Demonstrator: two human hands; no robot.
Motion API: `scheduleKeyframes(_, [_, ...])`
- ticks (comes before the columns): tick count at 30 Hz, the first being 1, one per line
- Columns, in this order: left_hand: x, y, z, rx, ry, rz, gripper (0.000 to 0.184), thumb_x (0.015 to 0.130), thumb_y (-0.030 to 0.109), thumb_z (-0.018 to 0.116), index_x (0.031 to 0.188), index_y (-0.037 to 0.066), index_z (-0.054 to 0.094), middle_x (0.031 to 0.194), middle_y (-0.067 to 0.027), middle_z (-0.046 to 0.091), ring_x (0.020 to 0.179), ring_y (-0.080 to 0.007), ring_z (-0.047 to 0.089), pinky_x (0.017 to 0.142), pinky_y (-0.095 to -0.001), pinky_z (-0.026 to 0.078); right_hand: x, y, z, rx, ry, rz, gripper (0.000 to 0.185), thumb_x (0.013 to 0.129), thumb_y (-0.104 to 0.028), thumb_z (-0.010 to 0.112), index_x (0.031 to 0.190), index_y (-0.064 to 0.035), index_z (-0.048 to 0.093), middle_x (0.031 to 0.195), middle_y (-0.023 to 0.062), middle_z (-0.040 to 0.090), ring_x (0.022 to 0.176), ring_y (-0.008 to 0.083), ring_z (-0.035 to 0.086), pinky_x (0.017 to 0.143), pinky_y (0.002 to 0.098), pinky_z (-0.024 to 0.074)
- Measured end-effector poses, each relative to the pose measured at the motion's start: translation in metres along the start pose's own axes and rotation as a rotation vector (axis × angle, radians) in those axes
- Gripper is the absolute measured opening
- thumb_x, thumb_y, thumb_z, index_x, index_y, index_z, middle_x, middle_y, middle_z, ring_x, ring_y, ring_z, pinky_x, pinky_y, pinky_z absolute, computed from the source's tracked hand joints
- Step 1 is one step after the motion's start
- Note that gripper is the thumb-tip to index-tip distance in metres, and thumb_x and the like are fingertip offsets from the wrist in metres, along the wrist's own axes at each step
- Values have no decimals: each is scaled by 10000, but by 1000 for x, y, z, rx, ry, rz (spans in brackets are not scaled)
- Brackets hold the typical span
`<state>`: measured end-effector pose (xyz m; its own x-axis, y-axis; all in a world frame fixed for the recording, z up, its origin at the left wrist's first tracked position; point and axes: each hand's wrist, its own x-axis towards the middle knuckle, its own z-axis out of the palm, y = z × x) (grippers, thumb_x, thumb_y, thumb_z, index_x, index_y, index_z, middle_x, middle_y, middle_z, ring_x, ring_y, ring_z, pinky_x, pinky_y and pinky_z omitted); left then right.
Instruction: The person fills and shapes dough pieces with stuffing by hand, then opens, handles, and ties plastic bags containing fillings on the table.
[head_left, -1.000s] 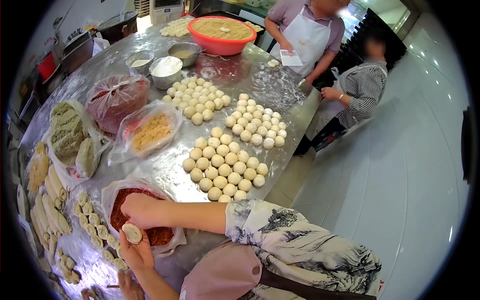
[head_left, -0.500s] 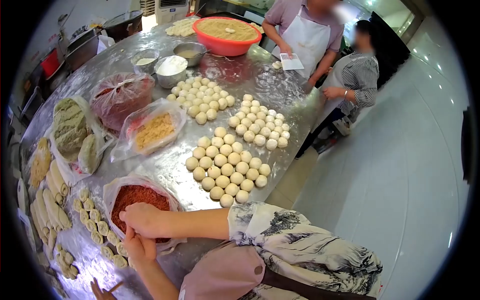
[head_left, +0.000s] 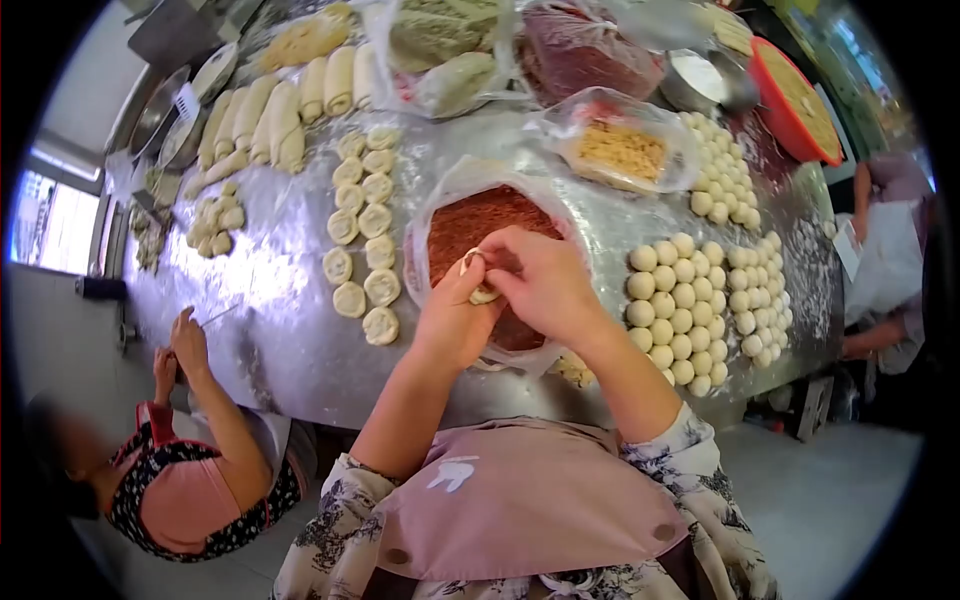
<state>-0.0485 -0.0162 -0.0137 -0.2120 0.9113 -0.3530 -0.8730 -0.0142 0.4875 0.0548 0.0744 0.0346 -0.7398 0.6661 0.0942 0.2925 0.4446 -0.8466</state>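
Both hands meet above an open plastic bag of reddish-brown crumbly filling point(head_left: 475, 222). My left hand point(head_left: 455, 318) is closed around a small piece of pale dough point(head_left: 484, 294), cupping it from below. The fingers of my right hand point(head_left: 545, 285) pinch at its top edge from the other side. A bit of dark filling shows near the thumb; most of the dough is hidden by my fingers. Left of the bag, coiled dough pieces point(head_left: 381, 287) lie in two rows. Round dough balls point(head_left: 683, 295) stand grouped to the right.
Rolled dough logs point(head_left: 270, 125), a bag of greenish filling point(head_left: 440, 35) and a bag of yellow crumbs point(head_left: 620, 152) lie farther back. A red basin point(head_left: 790, 100) stands at the back right. One co-worker's hands point(head_left: 185, 345) hold a thin stick at left; another person point(head_left: 885, 250) stands right.
The view has swung left, bringing the co-worker with the stick into fuller sight. My hands stay over the filling bag; the dough between them now shows.
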Motion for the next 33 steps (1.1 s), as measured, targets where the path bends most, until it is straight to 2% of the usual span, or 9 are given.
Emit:
scheduleKeyframes(4, [0,4,-7,-101,45,-39,298,999,203,439,1209,6,514,1167,-99,586,1100,-201,569,960,-344,475,1,7,-7,268,63,145,172,820,-72,655,988,-40,636,862,103,683,771,219,664,710,297,525])
scheduleKeyframes(5, [-3,9,-8,-155,65,-72,295,998,204,443,1199,5,525,1138,-100,602,1082,-202,580,939,-336,492,1,16,-14,102,-14,227,195,836,-117,655,1015,-40,653,927,124,688,891,249,662,830,323,513])
scheduleKeyframes(10, [-1,3,-14,-156,-5,-69,301,995,233,454,1181,18,553,1100,-95,618,1006,-229,613,900,-337,512,-13,24,-13,-17,-118,3,561,837,-297,683,1275,4,503,1314,222,507,1276,355,448,1098,435,289])
scheduleKeyframes(13, [-12,13,15,-78,76,-167,301,1004,229,435,1218,38,525,1107,-78,611,940,-185,618,792,-308,527,-17,16,-4,-246,-122,-251,757,803,-357,713,1366,17,373,1372,224,443,1303,406,397,1100,487,269])
scheduleKeyframes(21, [-10,2,-17,-71,-271,-126,272,995,144,427,1258,76,439,1082,-15,552,858,-96,599,702,-280,513,-14,37,21,-310,63,-482,720,736,-606,600,1179,-42,531,1220,129,586,1298,406,412,1087,529,243])
scheduleKeyframes(24, [-8,-1,-12,82,-153,-119,307,988,124,424,1292,81,410,1157,-38,525,956,-129,588,810,-299,508,-13,37,25,-204,94,-479,595,850,-585,523,1110,-53,582,1172,122,614,1291,406,423,1091,522,238])
scheduleKeyframes(28, [-11,-5,20,97,-31,-108,369,999,148,409,1357,72,360,1293,-91,474,1151,-209,534,978,-366,454,-15,35,27,96,216,-335,358,1000,-347,415,1042,-56,619,1102,125,645,1284,405,435,1090,505,251])
scheduleKeyframes(31, [-10,-1,30,-208,-99,-213,364,1003,178,401,1349,70,371,1331,-94,443,1223,-200,460,978,-393,431,-16,37,21,73,254,-303,340,1009,-284,413,1067,-21,621,1093,133,649,1285,405,438,1079,439,306])
scheduleKeyframes(33, [-4,-15,23,-47,-27,-112,333,1013,183,384,1320,57,410,1274,-99,498,1150,-192,520,953,-356,456,-16,27,25,-30,338,-329,257,990,-206,446,1045,-31,626,1071,135,654,1261,407,463,1072,478,309])
